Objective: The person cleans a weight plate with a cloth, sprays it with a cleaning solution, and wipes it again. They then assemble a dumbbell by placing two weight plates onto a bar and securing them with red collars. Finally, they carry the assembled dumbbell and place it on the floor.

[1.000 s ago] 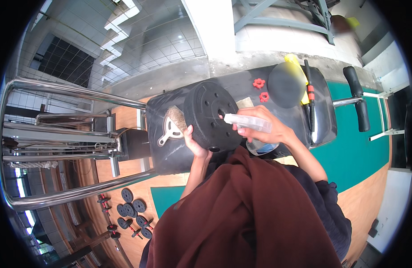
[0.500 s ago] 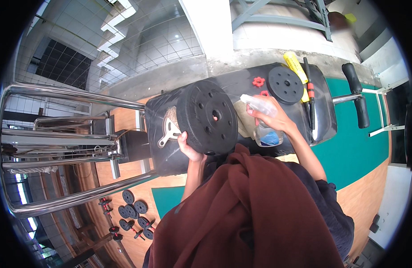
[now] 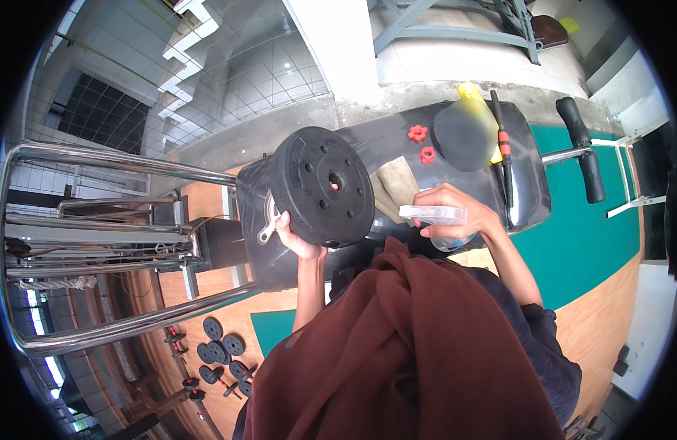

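A thick black weight plate point(image 3: 337, 187) with a ring of small holes stands tilted over the bench's left part. My left hand point(image 3: 300, 238) grips its lower left edge, thumb showing and the other fingers hidden behind. In my right hand point(image 3: 463, 209) is a clear spray bottle point(image 3: 430, 213), its nozzle pointing left toward the plate. The fingers wrap round the bottle's neck. Between plate and bottle lies a folded beige cloth point(image 3: 395, 187) on the black padded bench point(image 3: 375, 143). A silver handled piece point(image 3: 267, 224) shows beside the left hand, partly covered by the plate.
Two red star collars point(image 3: 418, 133), another black plate point(image 3: 456, 139), a yellow item point(image 3: 470, 92) and a black bar with a red sleeve point(image 3: 504, 147) lie on the bench's right part. Chrome rails point(image 3: 133, 165) extend left. Several dumbbells and loose plates point(image 3: 217, 352) rest on the floor.
My right hand has lowered the spray bottle nearer my body, turning its nozzle left. The plate in my left hand has shifted slightly left, and more of the cloth shows.
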`<action>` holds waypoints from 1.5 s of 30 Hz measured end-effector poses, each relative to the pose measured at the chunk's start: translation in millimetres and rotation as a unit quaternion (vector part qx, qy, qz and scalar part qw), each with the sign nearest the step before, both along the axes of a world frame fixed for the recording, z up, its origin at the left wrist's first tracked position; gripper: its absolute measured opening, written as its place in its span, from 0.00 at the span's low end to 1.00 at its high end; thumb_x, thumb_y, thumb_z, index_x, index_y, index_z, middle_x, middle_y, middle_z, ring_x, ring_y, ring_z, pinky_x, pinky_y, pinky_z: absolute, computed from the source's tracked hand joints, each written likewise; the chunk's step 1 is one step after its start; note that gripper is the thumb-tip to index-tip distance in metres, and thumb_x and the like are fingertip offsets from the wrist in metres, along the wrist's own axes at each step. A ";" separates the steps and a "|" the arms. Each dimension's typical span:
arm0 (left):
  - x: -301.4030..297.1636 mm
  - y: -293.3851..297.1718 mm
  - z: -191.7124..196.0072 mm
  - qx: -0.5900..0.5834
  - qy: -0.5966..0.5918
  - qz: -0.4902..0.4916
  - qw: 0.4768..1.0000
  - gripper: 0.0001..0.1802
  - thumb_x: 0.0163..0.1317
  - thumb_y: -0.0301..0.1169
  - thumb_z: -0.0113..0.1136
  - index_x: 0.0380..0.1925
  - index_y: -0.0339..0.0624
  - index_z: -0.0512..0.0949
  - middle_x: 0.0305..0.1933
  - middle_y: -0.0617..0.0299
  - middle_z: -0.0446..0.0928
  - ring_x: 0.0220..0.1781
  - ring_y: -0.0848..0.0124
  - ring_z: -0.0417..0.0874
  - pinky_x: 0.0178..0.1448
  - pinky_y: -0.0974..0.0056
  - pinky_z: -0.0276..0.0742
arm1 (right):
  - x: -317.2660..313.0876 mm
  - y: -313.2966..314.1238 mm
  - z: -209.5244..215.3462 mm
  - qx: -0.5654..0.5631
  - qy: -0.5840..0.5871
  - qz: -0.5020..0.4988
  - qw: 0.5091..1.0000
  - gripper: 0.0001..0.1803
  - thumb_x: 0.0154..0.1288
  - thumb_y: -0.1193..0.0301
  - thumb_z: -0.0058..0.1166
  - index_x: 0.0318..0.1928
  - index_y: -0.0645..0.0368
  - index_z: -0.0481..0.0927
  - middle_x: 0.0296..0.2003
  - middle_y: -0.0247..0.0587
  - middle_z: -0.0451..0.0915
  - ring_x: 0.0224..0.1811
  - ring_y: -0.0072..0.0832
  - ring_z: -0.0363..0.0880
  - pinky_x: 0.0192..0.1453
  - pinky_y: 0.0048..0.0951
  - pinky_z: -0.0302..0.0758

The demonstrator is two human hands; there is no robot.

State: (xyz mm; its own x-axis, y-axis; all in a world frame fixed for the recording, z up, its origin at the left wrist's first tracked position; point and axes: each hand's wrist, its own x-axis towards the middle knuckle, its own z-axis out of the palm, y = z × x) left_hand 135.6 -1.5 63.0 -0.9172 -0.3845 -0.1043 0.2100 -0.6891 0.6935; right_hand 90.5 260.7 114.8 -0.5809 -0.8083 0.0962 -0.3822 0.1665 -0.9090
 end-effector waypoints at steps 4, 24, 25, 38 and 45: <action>2.2 2.6 -0.2 -0.015 -0.021 0.013 1.000 0.31 0.56 0.51 0.42 0.51 0.37 0.69 0.52 0.54 0.72 0.53 0.62 0.73 0.57 0.60 0.67 | 8.0 2.8 0.5 -0.038 0.003 0.018 0.999 0.10 0.43 0.71 0.55 0.28 0.63 0.74 0.25 0.41 0.73 0.25 0.35 0.74 0.30 0.31 0.69; 17.9 12.8 -15.6 0.044 -0.035 0.039 0.998 0.28 0.56 0.49 0.45 0.48 0.39 0.71 0.50 0.57 0.74 0.52 0.62 0.74 0.56 0.60 0.68 | -46.7 11.7 -112.4 -0.066 0.231 -0.636 0.734 0.15 0.51 0.71 0.61 0.38 0.62 0.73 0.33 0.41 0.71 0.32 0.30 0.72 0.38 0.30 0.68; 18.3 12.5 -16.7 0.049 -0.035 0.035 0.998 0.28 0.56 0.49 0.45 0.47 0.39 0.71 0.50 0.57 0.74 0.51 0.62 0.74 0.56 0.60 0.68 | -45.9 10.6 -113.3 -0.059 0.206 -0.636 0.742 0.18 0.49 0.69 0.62 0.40 0.61 0.72 0.35 0.41 0.70 0.34 0.31 0.72 0.40 0.32 0.68; 4.7 4.0 -30.1 0.059 -0.045 0.033 0.997 0.28 0.55 0.47 0.47 0.50 0.39 0.68 0.50 0.57 0.73 0.51 0.63 0.74 0.55 0.60 0.68 | 55.6 5.4 -120.4 -0.118 0.168 -0.577 0.791 0.27 0.46 0.67 0.63 0.43 0.61 0.64 0.40 0.43 0.64 0.42 0.34 0.64 0.47 0.32 0.62; -1.3 -4.1 -27.7 0.067 -0.030 -0.008 0.997 0.27 0.54 0.46 0.48 0.49 0.40 0.69 0.48 0.57 0.73 0.49 0.64 0.74 0.53 0.60 0.69 | 11.0 -65.8 -167.9 0.279 0.257 -0.341 0.860 0.33 0.43 0.54 0.63 0.54 0.42 0.70 0.60 0.49 0.57 0.62 0.50 0.53 0.56 0.55 0.60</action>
